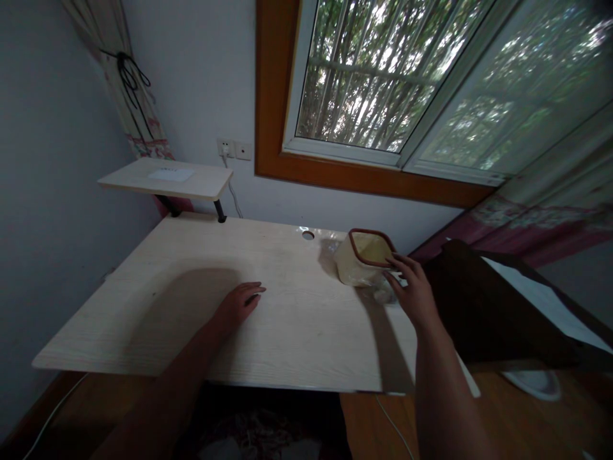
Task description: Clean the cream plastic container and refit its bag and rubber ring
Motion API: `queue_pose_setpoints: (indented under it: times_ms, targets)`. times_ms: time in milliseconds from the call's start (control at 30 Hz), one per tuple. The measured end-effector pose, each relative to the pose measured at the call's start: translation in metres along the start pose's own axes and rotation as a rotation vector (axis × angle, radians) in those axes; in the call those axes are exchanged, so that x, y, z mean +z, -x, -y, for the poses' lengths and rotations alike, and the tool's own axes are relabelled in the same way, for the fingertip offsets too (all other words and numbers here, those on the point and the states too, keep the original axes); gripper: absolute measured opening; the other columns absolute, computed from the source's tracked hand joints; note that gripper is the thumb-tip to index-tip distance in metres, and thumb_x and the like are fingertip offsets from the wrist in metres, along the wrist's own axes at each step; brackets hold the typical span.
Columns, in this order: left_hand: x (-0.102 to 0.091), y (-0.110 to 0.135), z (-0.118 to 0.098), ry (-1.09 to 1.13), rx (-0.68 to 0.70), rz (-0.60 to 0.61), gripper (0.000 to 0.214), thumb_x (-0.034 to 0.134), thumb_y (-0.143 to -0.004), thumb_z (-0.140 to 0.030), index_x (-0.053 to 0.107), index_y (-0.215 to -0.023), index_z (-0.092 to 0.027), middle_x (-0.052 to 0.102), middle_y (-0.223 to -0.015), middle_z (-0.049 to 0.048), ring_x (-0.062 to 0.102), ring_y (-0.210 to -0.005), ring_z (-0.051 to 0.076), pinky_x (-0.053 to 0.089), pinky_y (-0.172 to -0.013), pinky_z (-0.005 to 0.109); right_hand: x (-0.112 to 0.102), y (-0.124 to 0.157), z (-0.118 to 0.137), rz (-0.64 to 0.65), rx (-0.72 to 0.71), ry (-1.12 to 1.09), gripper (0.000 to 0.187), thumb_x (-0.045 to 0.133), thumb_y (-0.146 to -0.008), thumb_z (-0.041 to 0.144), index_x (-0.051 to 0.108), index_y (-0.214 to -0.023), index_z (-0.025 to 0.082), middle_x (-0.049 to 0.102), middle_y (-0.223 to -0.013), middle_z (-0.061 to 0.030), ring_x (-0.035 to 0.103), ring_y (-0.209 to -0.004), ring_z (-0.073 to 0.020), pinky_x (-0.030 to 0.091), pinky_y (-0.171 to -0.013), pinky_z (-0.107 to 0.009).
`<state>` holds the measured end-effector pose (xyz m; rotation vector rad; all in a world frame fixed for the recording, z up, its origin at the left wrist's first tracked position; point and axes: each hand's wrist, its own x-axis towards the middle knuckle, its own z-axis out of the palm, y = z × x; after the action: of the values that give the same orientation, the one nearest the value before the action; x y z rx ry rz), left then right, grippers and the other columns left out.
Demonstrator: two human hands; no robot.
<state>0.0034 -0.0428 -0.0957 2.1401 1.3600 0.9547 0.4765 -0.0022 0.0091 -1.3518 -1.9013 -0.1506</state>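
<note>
A cream bin with a brown rim stands upright toward the back right of a pale wooden desk. At the bin's right side is my right hand, its fingers apart and the fingertips at the rim; whether they press on it is hard to tell. Below those fingers, a clear, crumpled-looking thing lies against the bin, partly hidden and too blurred to name. My left hand rests low over the middle of the desk, fingers stretched forward and slightly bent, with nothing visible in them.
A small raised shelf with a white paper on it stands at the back left. Near the wall, the desktop has a round cable hole. A dark piece of furniture adjoins the right side. Behind are a window and a wall socket.
</note>
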Motion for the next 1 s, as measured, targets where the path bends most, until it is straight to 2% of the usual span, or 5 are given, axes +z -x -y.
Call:
queue_pose_setpoints:
  times_ms: [200,400,600,800,1000]
  targets:
    - [-0.001,-0.001,-0.003,0.033,-0.009,-0.014,0.029,0.055,-0.093,-0.026,0.071,-0.116,-0.022,0.070,-0.123,0.0094,0.063,-0.118,0.024,0.048,-0.106,0.047,-0.016,0.004,0.019,-0.062,-0.001,0.074,0.035,0.059,-0.093,0.032,0.063,-0.128,0.027,0.056,-0.133,-0.0127,0.058,-0.115,-0.0267,0.051,-0.093,-0.046]
    - [-0.004,-0.001,-0.005,0.069,-0.018,-0.022,0.028,0.054,-0.093,-0.026,0.071,-0.115,-0.023,0.072,-0.119,0.0080,0.064,-0.114,0.023,0.049,-0.104,0.045,-0.013,0.016,0.049,-0.186,-0.101,0.276,0.028,0.063,-0.090,0.022,0.070,-0.116,0.023,0.062,-0.109,-0.0125,0.055,-0.104,-0.0270,0.044,-0.092,-0.046]
    - [-0.004,-0.003,-0.005,0.081,-0.027,-0.032,0.026,0.056,-0.092,-0.025,0.072,-0.112,-0.022,0.074,-0.111,0.0083,0.067,-0.105,0.022,0.051,-0.097,0.042,0.054,0.034,0.104,0.117,-0.154,-0.052,0.027,0.055,-0.092,0.021,0.068,-0.116,0.020,0.060,-0.090,-0.0086,0.055,-0.087,-0.0235,0.047,-0.079,-0.037]
    - [-0.005,-0.003,-0.007,0.064,-0.005,-0.022,0.025,0.054,-0.094,-0.024,0.071,-0.112,-0.022,0.074,-0.108,0.0079,0.066,-0.102,0.021,0.051,-0.095,0.040,0.131,0.052,0.164,0.412,-0.001,-0.497,0.033,0.051,-0.095,0.025,0.065,-0.125,0.023,0.068,-0.090,-0.0049,0.059,-0.078,-0.0180,0.047,-0.074,-0.030]
    - [-0.005,-0.005,-0.008,0.111,-0.023,-0.015,0.025,0.054,-0.092,-0.024,0.072,-0.110,-0.022,0.074,-0.106,0.0079,0.066,-0.102,0.021,0.051,-0.095,0.039,0.157,0.047,0.178,0.476,0.197,-0.683,0.031,0.057,-0.091,0.031,0.069,-0.120,0.024,0.059,-0.073,0.0025,0.051,-0.064,-0.0124,0.040,-0.063,-0.024]
